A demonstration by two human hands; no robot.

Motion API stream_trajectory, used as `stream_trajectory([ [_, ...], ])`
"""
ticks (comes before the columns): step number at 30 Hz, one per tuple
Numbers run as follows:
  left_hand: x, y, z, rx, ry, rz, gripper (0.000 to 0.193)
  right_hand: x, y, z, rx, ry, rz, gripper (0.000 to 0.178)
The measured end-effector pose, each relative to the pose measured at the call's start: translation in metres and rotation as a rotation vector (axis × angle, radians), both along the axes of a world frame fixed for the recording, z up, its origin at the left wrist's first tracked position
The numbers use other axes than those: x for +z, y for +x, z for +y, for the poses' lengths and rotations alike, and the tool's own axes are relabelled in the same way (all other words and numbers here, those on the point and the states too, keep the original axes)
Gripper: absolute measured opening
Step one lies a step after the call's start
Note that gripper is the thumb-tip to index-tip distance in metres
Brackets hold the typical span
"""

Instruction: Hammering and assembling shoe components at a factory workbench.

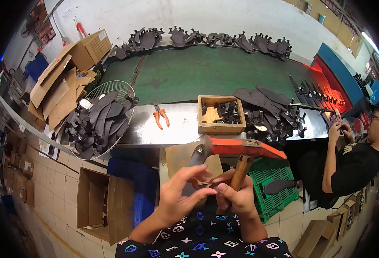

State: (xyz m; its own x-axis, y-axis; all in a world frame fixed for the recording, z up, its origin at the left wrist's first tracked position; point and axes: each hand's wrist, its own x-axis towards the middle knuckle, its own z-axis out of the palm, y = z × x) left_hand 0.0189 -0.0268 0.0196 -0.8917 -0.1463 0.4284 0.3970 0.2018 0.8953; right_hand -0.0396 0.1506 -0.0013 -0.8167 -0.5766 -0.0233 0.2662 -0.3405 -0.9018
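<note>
My right hand (239, 195) is closed round the wooden handle of a hammer (247, 147), whose worn red head lies crosswise above both hands. The fingertips of my left hand (178, 193) meet those of my right hand at a small brownish piece (206, 182), mostly hidden by the fingers. Just beyond my left fingers stands a dark grey part (197, 157) with a rounded end under the hammer head; its lower portion is hidden. Behind it is a tan board (176, 157).
Orange-handled pliers (160, 117) and a wooden box (221, 129) of small black parts lie on the metal bench. A wire basket (131, 109) and piles of dark shoe soles (267, 101) flank them. A green conveyor (189, 75) runs behind. A co-worker (348, 167) sits at right.
</note>
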Motion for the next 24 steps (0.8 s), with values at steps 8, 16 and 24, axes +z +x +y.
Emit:
stream_trajectory([
  [8, -0.008, 0.005, 0.001, 0.151, -0.263, 0.151, 0.032, -0.009, 0.004, -0.01, -0.059, -0.153, -0.01, 0.02],
  [16, -0.014, -0.023, -0.023, -0.028, -0.297, -0.147, 0.036, -0.015, -0.02, 0.006, -0.045, 0.101, 0.121, 0.018],
  [24, -0.106, -0.106, -0.057, -0.092, -0.354, -0.271, 0.024, -0.031, -0.076, -0.02, -0.082, 0.418, 0.342, 0.022],
])
